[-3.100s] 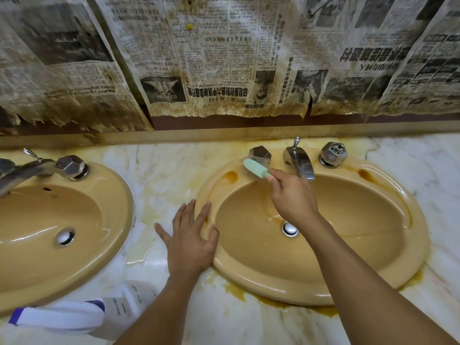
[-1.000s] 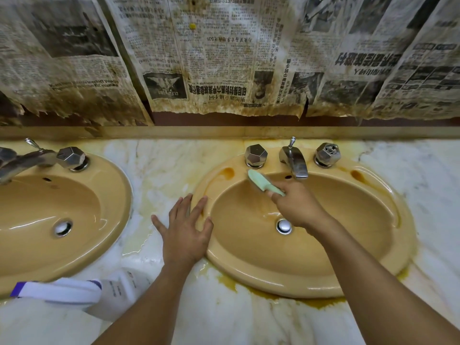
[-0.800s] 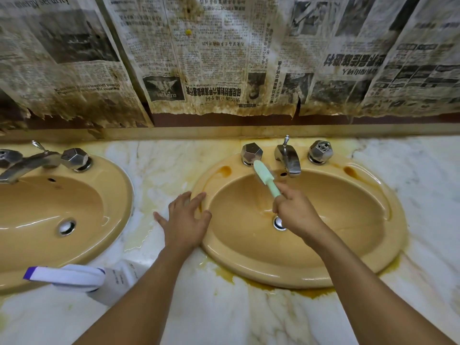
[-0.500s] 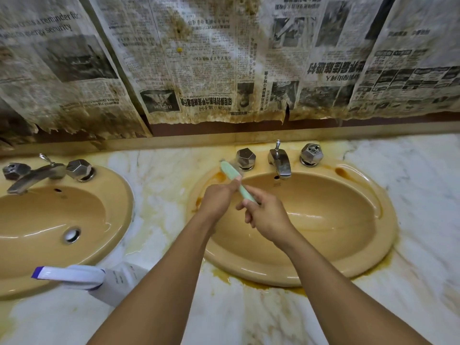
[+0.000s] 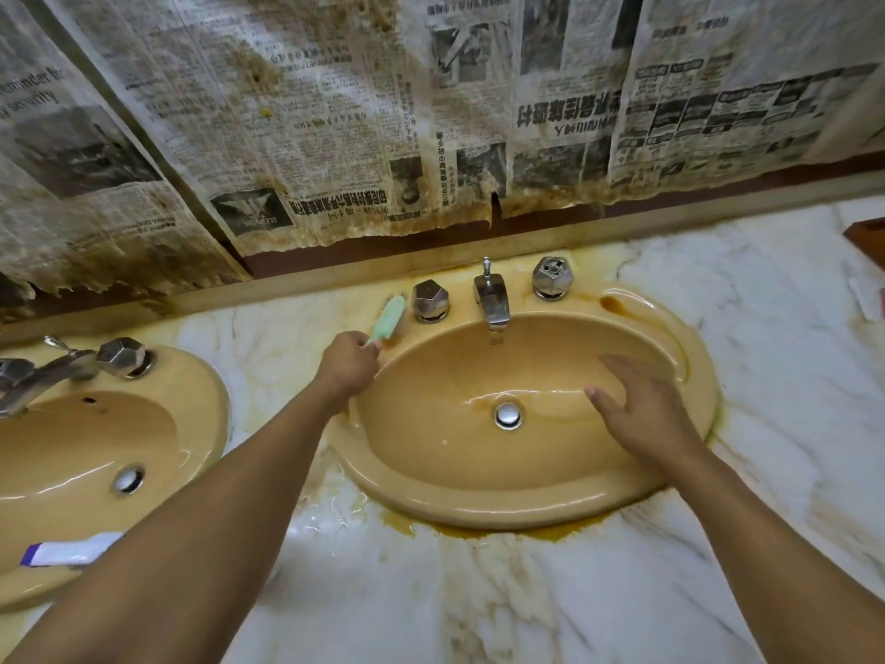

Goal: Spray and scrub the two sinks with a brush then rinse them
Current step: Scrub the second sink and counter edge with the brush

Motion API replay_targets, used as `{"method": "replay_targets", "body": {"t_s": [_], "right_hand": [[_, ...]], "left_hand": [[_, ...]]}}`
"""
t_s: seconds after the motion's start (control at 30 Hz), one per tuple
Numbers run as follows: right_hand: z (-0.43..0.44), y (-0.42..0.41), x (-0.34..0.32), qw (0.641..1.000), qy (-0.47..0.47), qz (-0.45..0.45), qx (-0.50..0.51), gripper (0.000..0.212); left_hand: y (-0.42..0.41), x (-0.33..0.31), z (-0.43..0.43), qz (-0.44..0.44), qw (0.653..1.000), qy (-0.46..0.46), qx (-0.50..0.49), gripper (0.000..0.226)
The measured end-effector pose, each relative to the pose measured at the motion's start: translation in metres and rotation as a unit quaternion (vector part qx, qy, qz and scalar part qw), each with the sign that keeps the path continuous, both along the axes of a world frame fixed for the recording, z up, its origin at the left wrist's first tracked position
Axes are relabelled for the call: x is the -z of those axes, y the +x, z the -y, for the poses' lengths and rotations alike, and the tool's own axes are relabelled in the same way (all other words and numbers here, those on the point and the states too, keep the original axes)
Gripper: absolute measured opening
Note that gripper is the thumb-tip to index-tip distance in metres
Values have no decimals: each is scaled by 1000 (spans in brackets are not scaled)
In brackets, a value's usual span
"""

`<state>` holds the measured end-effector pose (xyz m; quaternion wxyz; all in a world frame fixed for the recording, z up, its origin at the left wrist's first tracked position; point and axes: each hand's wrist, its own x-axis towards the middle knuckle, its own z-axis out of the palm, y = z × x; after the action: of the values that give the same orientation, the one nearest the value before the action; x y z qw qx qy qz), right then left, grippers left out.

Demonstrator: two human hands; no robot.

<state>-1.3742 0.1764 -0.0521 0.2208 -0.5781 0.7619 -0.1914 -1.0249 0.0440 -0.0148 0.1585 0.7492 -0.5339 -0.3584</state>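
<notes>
A tan oval sink (image 5: 479, 508) fills the middle of the marble counter, with a chrome drain (image 5: 508, 415), a faucet (image 5: 492, 299) and two faceted knobs. A second tan sink (image 5: 201, 424) lies at the left. My left hand (image 5: 348, 364) grips the handle of a mint-green brush (image 5: 389, 318), whose head sits on the middle sink's back left rim beside the left knob (image 5: 430, 300). My right hand (image 5: 644, 404) hovers over the right side of the bowl with fingers spread, holding nothing.
A white spray bottle with a purple tip (image 5: 67, 554) lies on the counter at lower left, partly behind my left arm. Stained newspaper (image 5: 335, 112) covers the wall behind. Brown residue rings the sink's front edge (image 5: 503, 534). A dark wooden object (image 5: 869, 234) shows at the right edge.
The brush passed from my right hand to my left hand. My left hand left the sink's rim and now holds the brush at the back left rim; my right hand moved right, empty.
</notes>
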Motion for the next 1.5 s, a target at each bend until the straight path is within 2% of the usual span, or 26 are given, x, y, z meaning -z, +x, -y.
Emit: {"method": "replay_targets", "body": {"t_s": [0.1, 0.23, 0.4, 0.53, 0.73, 1.0, 1.27, 1.4, 1.5], "right_hand": [[-21, -37, 19, 996, -17, -71, 53, 61], [-55, -64, 43, 989, -7, -86, 121, 73], [-62, -64, 55, 984, 8, -127, 123, 67], [-60, -63, 58, 980, 8, -152, 127, 66], [-60, -62, 62, 978, -3, -159, 134, 65], [-57, -63, 66, 976, 3, -170, 139, 65], [-57, -62, 63, 975, -1, -176, 138, 65], [-56, -63, 62, 975, -1, -174, 135, 65], [-57, -63, 63, 975, -5, -173, 136, 65]], "left_hand": [[3, 3, 11, 63, 997, -5, 40, 37], [0, 6, 29, 131, 984, -54, 104, 37], [-12, 7, 56, 175, 970, -78, 148, 35], [-20, 13, 60, 160, 970, -97, 153, 33], [-2, 21, 39, 232, 948, -124, 177, 32], [-22, 27, 87, 177, 963, -109, 172, 32], [2, 31, 72, 219, 948, -109, 204, 35], [-16, 27, 99, 229, 938, -104, 238, 36], [-18, 17, 122, 217, 935, -63, 274, 35]]}}
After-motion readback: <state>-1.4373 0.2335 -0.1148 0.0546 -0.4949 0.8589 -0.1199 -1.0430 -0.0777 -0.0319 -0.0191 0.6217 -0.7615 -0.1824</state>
